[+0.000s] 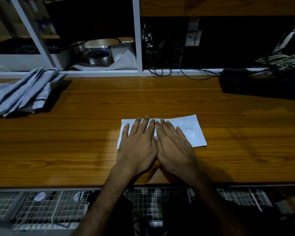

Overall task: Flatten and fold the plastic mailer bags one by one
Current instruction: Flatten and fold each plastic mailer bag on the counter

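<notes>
We note a wooden desk [92, 133] running the full width of the view. Far to the left of the hands, at the desk's back edge, lies a loose pile of grey mailer bags [22, 92]. Far to the right, a black keyboard [262, 84]. One white mailer bag [191, 132] lies flat directly under the hands, its right end showing bare beyond them. The left hand [137, 145] and right hand [173, 145] rest palm-down on it, side by side and touching, fingers spread flat, gripping nothing.
</notes>
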